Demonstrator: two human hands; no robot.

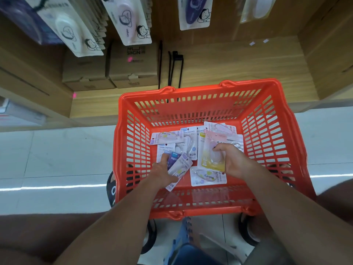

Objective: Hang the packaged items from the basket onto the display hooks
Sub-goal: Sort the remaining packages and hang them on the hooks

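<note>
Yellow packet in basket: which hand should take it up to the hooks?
Right. The right hand already grips the yellow packet; the left hand is busy holding other packets.

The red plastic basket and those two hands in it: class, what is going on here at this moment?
A person reaches both hands into a red slotted plastic basket on a pale floor. The left hand grips a white-and-lilac packet; the right hand grips a pink-and-yellow packet. More small carded packets lie loose on the basket floor. Similar white carded packs already hang above the wooden shelf.
</note>
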